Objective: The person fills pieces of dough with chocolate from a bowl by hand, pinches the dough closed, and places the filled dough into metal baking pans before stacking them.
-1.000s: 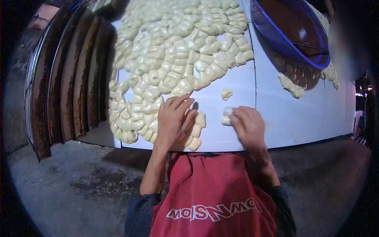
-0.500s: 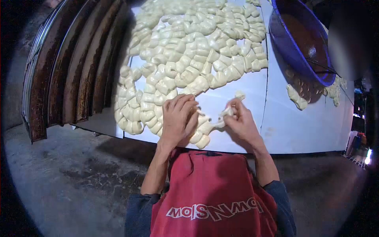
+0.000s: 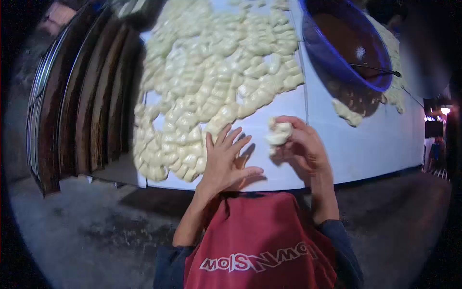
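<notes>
Many pale, glossy dough pieces [image 3: 207, 82] lie packed together over the white table [image 3: 337, 159]. My left hand [image 3: 225, 161] is spread with its fingers apart at the lower right edge of these pieces, with nothing in it. To its right, my right hand [image 3: 305, 147] grips a small twisted lump of dough [image 3: 279, 132] between thumb and fingers, over the bare table surface. The lump is slightly blurred.
A blue tub [image 3: 346, 43] of brown liquid, with a dark thin rod across its rim, stands at the upper right. More dough [image 3: 347, 113] lies below it. Rusty curved metal trays [image 3: 86, 101] stand at the left. Part of a person [image 3: 395, 17] shows at the upper right.
The dough stretched between my hands has left the table near my left hand. My left hand has opened, and my right hand now holds a bunched lump. The view has shifted.
</notes>
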Available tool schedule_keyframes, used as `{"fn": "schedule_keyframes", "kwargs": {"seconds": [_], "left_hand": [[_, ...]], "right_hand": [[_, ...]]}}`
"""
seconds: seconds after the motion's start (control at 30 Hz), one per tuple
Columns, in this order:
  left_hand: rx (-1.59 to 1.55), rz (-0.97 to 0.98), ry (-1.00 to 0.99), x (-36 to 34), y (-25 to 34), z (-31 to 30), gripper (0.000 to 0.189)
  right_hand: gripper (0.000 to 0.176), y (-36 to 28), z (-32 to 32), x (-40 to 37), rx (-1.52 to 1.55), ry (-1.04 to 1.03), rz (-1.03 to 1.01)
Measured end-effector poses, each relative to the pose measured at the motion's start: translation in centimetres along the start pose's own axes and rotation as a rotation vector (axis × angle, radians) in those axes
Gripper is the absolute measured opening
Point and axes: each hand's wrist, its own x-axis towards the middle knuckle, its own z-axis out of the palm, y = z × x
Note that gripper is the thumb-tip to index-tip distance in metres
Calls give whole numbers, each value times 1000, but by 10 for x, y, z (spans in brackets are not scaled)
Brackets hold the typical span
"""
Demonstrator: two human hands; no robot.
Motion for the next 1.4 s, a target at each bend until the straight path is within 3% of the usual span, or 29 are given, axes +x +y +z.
{"fn": "schedule_keyframes", "kwargs": {"seconds": [0.03,0.1,0.13,0.17,0.27,0.3,0.37,0.43,0.47,0.53,0.57,0.63,0.7,0.77,0.8,0.9,0.97,1.13,1.27,1.37,1.4], "left_hand": [[-28,15,30,9,13,-7,75],[-537,-173,47,24,31,-7,59],[-713,-233,36,34,39,-5,41],[-774,-281,14,38,38,2,29],[-813,-361,0,47,47,13,26],[-846,-349,11,50,42,26,24],[-884,-291,43,60,45,38,43],[-800,-219,156,76,76,39,55],[-717,-66,148,84,83,40,70],[-629,188,359,109,95,50,66],[-583,313,464,120,101,56,64],[-713,362,262,126,102,71,74],[-995,389,396,144,120,96,78],[-1071,364,422,161,137,105,81],[-1058,335,411,166,142,107,82],[-1114,-11,177,169,128,130,69],[-1018,-137,59,166,126,109,55],[-987,-300,-12,154,88,88,32],[-918,-326,-30,148,85,77,29],[-862,-275,-113,145,76,78,29],[-901,-273,-94,144,77,80,29]], "right_hand": [[39,1,-5,1,-17,-49,47],[39,11,-13,6,-228,-74,60],[38,19,-13,10,-240,-103,-27],[38,21,-14,11,-254,-134,-112],[28,0,-23,1,-464,42,10],[27,1,-32,4,-587,77,-216],[25,13,-51,14,-826,154,-662],[25,4,-54,11,-572,164,-568],[25,1,-58,12,-526,151,-570],[23,-9,-58,9,-428,133,-540],[24,-19,-49,2,-219,77,-500],[24,-39,-34,-11,191,-44,-406],[26,-49,-40,-7,264,-96,-466],[26,-66,-56,1,328,-182,-471],[22,-78,-61,2,249,-124,-394],[18,-119,-85,29,27,-39,-582],[15,-166,-106,48,-176,160,-610],[28,-231,-164,109,-1286,401,-488],[36,-221,-195,152,-1884,51,-87],[39,-227,-175,136,-1766,89,-126],[32,-231,-172,127,-1651,135,-203]]}}
